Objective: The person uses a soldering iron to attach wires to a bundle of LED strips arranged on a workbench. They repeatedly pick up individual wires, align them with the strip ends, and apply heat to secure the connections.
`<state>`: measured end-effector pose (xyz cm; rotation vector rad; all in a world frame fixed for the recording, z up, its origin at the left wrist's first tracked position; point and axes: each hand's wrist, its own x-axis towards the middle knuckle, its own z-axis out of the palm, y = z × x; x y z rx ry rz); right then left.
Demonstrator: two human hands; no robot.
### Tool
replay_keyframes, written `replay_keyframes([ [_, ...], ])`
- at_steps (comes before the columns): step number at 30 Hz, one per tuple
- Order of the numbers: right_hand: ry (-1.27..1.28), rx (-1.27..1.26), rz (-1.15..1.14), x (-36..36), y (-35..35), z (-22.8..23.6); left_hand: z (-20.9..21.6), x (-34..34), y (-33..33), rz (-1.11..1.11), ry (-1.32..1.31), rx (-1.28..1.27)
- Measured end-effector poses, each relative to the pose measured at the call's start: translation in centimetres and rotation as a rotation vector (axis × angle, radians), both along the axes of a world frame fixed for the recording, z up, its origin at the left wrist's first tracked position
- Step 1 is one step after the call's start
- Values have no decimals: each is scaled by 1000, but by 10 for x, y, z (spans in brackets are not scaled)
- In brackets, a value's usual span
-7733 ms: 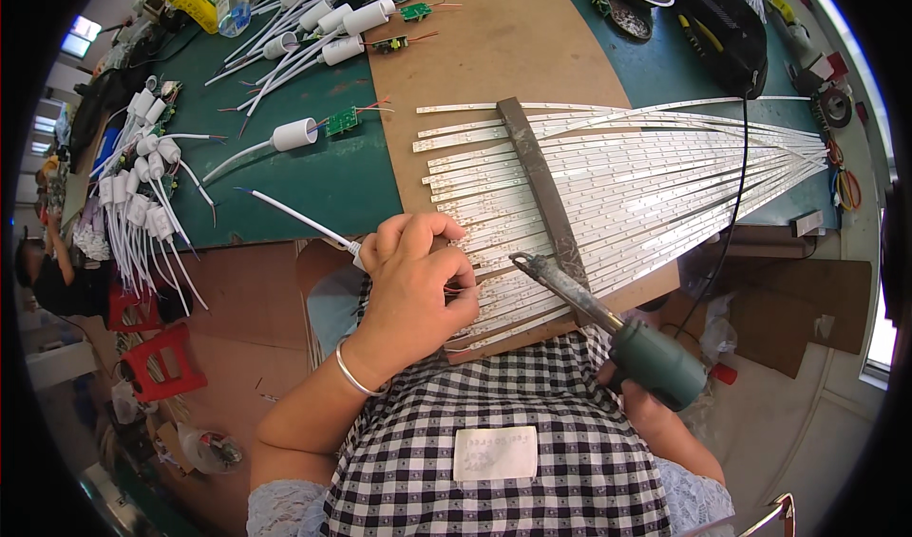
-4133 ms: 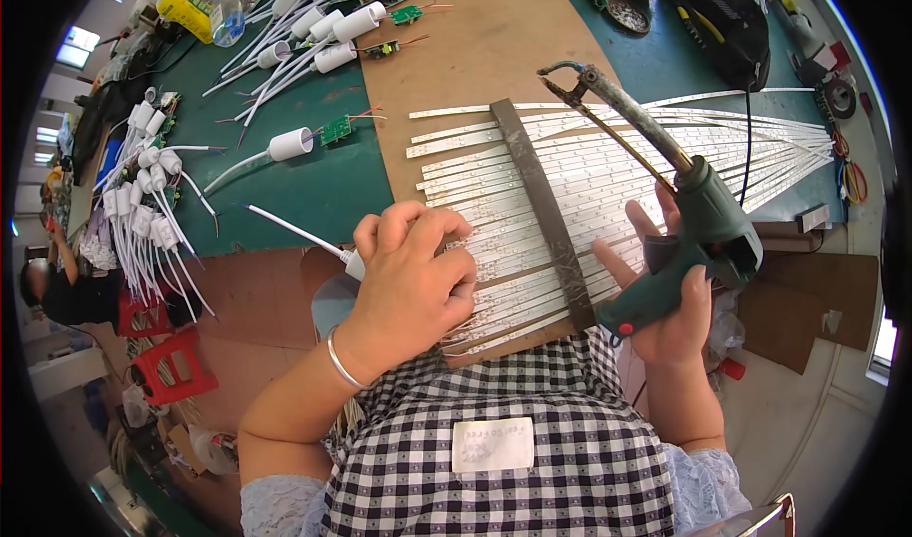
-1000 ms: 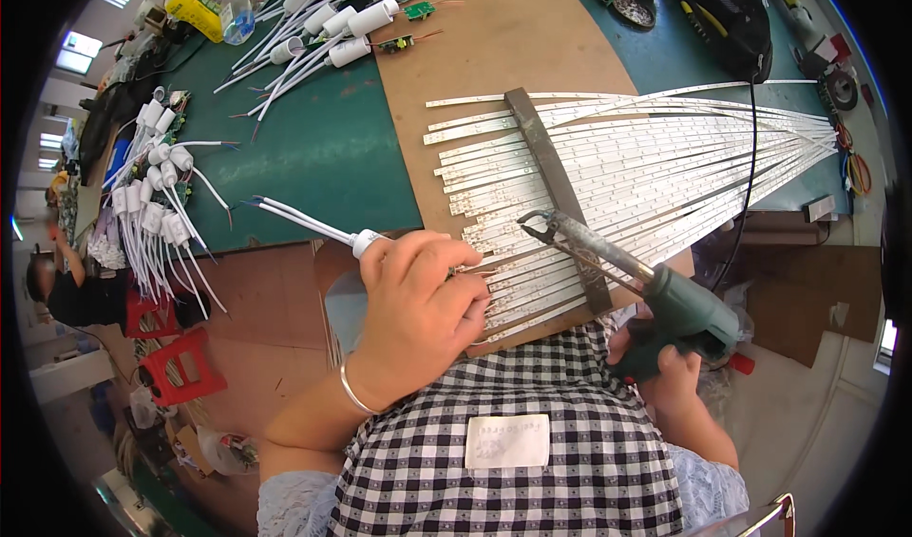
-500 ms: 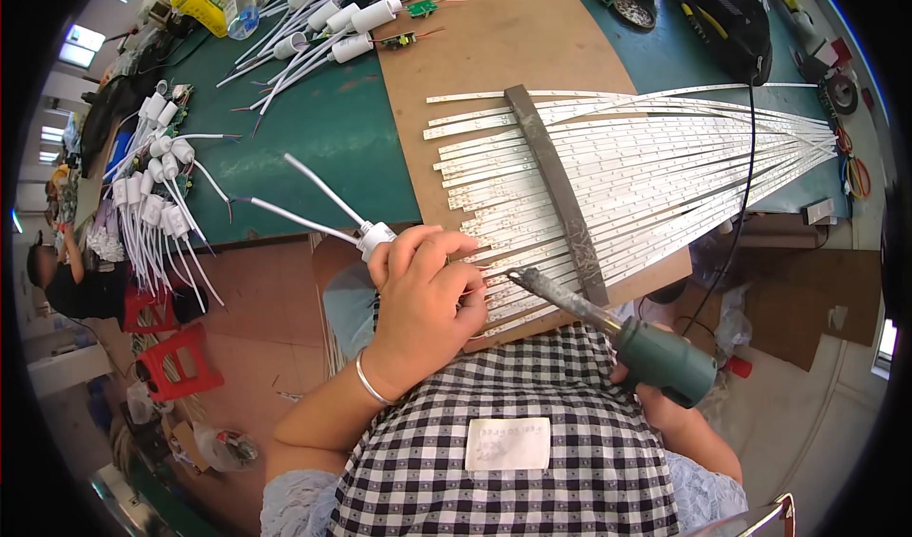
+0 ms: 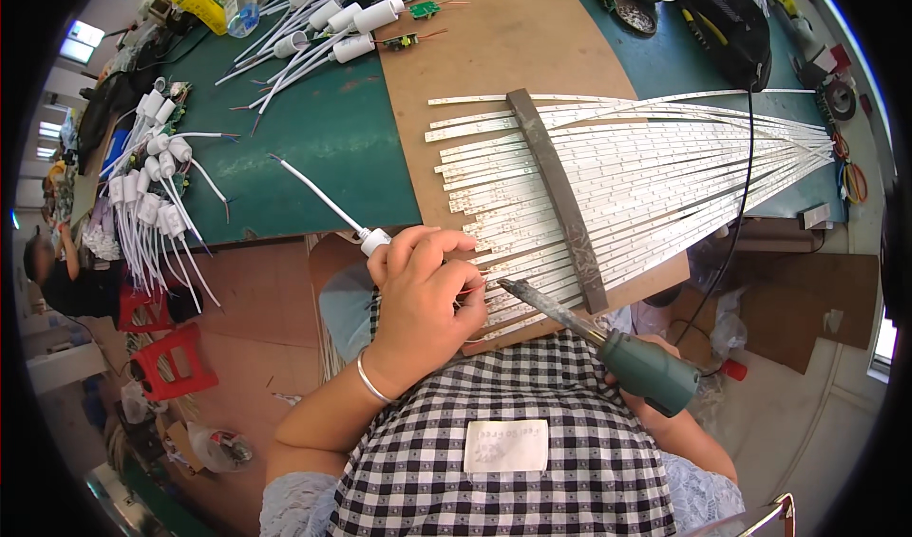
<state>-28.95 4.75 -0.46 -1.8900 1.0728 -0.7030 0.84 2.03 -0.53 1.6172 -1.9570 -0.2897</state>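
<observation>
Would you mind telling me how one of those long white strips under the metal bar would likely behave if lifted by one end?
The white strips are long, thin and flat, so one would probably sag and flex. They look light; the dark metal bar lying across them seems to keep them in place.

Matt brown fibreboard [image 5: 494, 53], checked cloth apron [image 5: 532, 414]
</observation>
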Motion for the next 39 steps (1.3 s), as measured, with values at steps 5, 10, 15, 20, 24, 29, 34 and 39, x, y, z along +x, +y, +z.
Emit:
replay_keyframes([
  [5, -100, 161, -36, -1, 10, -5, -1, 0, 0, 0, -1, 2],
  [10, -80, 35, 172, -10, -2, -8, -1, 0, 0, -11, 18, 7],
  [15, -136, 122, 180, -9, -1, -8, -1, 1, -1, -16, 19, 15],
  [20, -353, 383, 25, -9, 5, -14, 0, 2, -1, -19, 19, 24],
  [24, -330, 401, 2, -12, 5, -15, 1, 1, -1, -20, 14, 31],
  [29, -64, 173, -50, -2, -2, 6, 1, 0, -1, -20, 10, 39],
  [34, -144, 195, -100, -1, 1, 5, 2, 1, -1, -20, 10, 37],
  [39, -197, 228, -98, 3, -1, 8, 3, 1, -1, -24, 6, 24],
])
